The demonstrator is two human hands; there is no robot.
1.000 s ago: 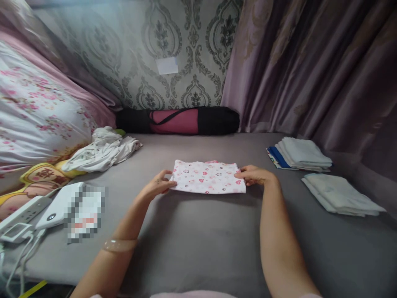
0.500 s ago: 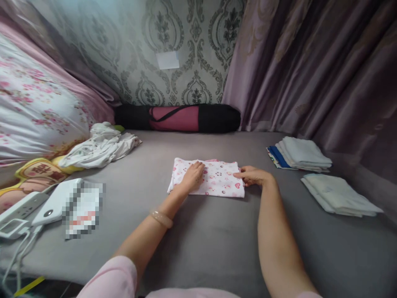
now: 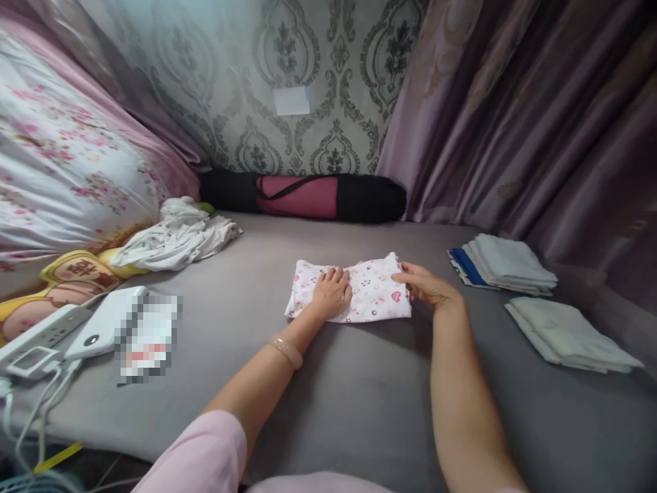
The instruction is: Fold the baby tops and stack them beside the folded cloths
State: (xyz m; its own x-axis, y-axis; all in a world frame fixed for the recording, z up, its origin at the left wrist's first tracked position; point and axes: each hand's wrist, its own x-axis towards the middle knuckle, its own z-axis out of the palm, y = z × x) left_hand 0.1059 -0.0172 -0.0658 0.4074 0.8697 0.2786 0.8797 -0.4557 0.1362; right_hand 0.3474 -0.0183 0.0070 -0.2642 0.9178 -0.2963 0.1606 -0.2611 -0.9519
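Note:
A white cloth with a pink heart and flower print lies folded into a rectangle on the grey bed sheet. Flat on its left half rests my left hand, fingers stretched and slightly spread. My right hand pinches the cloth's right edge between thumb and fingers, and that edge is lifted a little off the bed. Some fingertips of the right hand are hidden behind the cloth.
On the right lie two stacks of folded cloths, a rear stack and a front stack. At left are a crumpled white cloth, a power strip and a white power bank. A black-and-red bag lies along the wall.
The cloth's right end has risen slightly in my right hand's grip. My left hand's fingers have spread flatter on the cloth. The whole view has shifted a little.

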